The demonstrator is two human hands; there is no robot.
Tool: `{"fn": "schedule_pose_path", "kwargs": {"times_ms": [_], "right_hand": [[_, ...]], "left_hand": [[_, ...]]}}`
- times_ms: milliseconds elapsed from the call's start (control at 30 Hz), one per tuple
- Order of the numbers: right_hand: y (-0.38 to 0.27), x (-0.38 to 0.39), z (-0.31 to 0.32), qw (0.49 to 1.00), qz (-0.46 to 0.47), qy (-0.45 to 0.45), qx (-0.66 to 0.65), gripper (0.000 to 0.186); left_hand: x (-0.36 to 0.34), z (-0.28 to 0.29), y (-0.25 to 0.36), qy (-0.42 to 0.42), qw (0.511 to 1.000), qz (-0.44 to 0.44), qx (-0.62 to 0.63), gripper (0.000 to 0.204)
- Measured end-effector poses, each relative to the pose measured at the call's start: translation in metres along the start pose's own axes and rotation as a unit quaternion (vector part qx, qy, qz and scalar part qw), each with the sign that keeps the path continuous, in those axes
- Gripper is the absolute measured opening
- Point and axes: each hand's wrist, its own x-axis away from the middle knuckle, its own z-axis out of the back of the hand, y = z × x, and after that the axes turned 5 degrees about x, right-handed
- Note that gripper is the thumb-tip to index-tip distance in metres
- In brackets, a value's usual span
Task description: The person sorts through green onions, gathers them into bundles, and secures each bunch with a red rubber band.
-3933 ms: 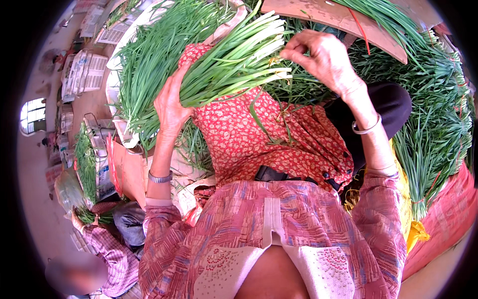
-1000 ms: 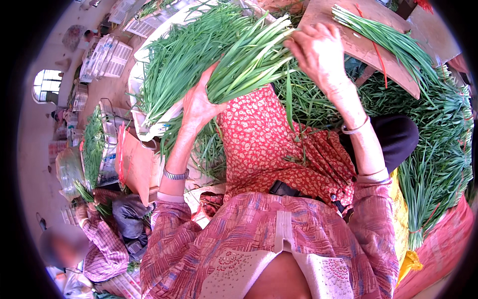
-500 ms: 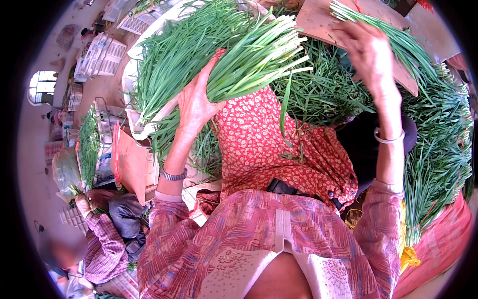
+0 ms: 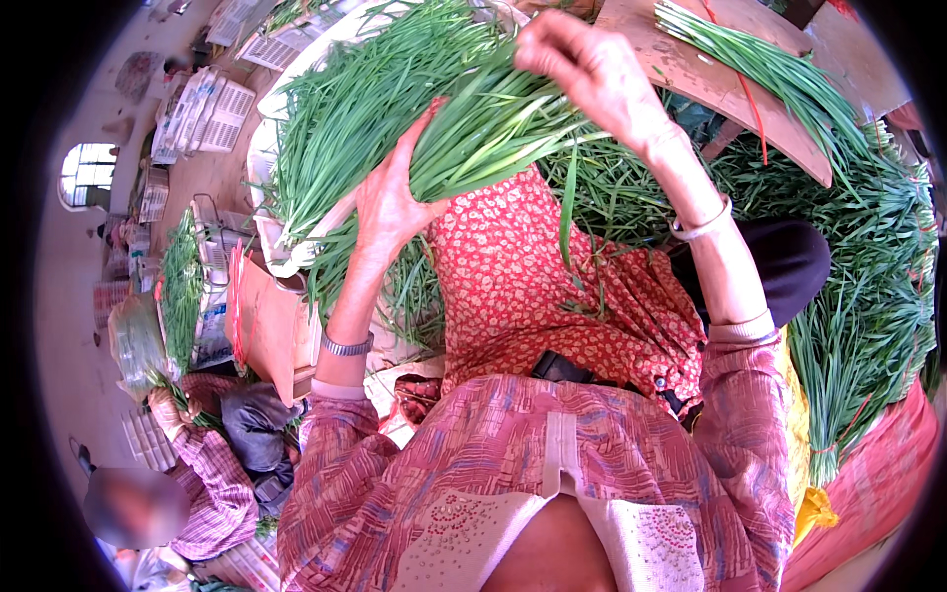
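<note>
As bunch [image 4: 478, 148] slants, pale ends [image 4: 562, 116] apparently rightward

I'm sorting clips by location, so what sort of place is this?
Probably a workplace for sorting or bundling leafy greens: tied green bundles lie heaped at the right, slatted pale crates stand at the upper left, and another person is at the lower left.

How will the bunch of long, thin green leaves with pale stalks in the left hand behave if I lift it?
The green bunch will probably flex, since its blades are long and thin. The pale stalks may stay stiffer, as they look fairly straight. Loose strands could slip out, as I see no tie around it.
</note>
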Motion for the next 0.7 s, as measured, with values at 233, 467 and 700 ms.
{"fn": "schedule_pose_path", "kwargs": {"times_ms": [233,467,700], "right_hand": [[0.054,0.008,0.08,0.857,-0.168,0.145,-0.466,0.013],[0.058,0.072,0.125,0.942,-0.182,0.013,0.283,0.03],[0.018,0.042,0.032,0.966,0.018,0.027,0.256,0.018]], "left_hand": [[0.003,0.003,-0.019,-0.003,0.995,-0.006,0.104,0.095],[-0.002,0.0,-0.023,-0.02,0.988,0.013,0.151,0.089],[-0.003,-0.003,-0.02,-0.007,0.992,0.005,0.124,0.09]]}}
